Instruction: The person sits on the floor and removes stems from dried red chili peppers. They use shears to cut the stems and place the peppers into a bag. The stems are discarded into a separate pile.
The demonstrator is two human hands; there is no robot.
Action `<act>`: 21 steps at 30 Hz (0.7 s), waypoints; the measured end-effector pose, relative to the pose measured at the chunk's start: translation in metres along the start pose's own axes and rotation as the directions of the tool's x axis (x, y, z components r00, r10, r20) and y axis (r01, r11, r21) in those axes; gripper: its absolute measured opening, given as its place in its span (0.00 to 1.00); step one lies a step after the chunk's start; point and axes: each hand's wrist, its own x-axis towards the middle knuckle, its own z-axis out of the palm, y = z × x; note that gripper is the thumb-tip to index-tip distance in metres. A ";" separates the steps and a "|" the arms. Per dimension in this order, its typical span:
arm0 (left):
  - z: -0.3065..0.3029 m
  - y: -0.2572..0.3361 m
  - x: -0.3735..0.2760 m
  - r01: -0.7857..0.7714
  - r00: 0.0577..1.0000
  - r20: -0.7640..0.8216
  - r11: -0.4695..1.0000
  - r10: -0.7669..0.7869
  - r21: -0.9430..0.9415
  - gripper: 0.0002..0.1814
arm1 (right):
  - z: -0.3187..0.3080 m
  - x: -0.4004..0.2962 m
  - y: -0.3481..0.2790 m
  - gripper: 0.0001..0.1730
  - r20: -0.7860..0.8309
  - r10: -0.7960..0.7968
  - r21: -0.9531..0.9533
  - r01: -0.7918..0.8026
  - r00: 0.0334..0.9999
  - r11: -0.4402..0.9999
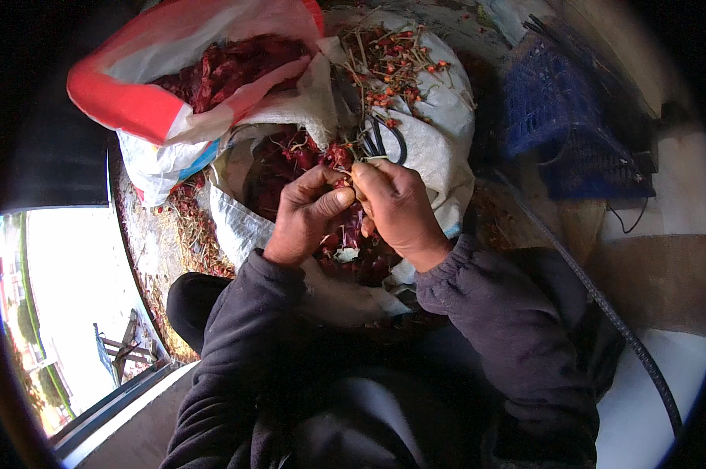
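My left hand (315, 205) and my right hand (397, 202) meet over an open white woven sack (236, 196). Thumbs and fingers of both pinch a dried red chili pepper (336, 155) by its pale stem end; the fingers hide part of it. Deep red dried peppers (271, 184) fill the sack below, with a small pale scrap (346, 254) among them. Black looped handles, which look like scissors (395, 133), show just beyond my right hand. Whether they rest on the sack cloth or touch the hand, I cannot tell.
A red-and-white sack (124, 108) of dried peppers stands at the upper left. Cut stems and orange-red bits (394, 70) lie on white sacking. Blue plastic crates (564, 111) stand right. A dark braided hose (605, 302) runs down the right side. Debris (197, 228) litters the floor left.
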 end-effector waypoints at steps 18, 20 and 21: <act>-0.026 -0.023 0.011 0.078 0.970 -0.216 0.982 -0.115 -0.173 0.05 | -0.010 0.016 -0.031 0.13 -0.097 -0.064 0.288 0.090 0.993 0.953; -0.038 -0.028 0.018 0.077 0.958 -0.241 0.952 -0.152 -0.295 0.05 | -0.018 0.019 -0.037 0.14 -0.103 0.061 0.541 0.005 0.993 0.841; -0.045 -0.031 0.021 0.089 0.946 -0.263 0.930 -0.192 -0.357 0.05 | -0.017 0.018 -0.038 0.13 -0.080 0.083 0.531 -0.028 0.993 0.847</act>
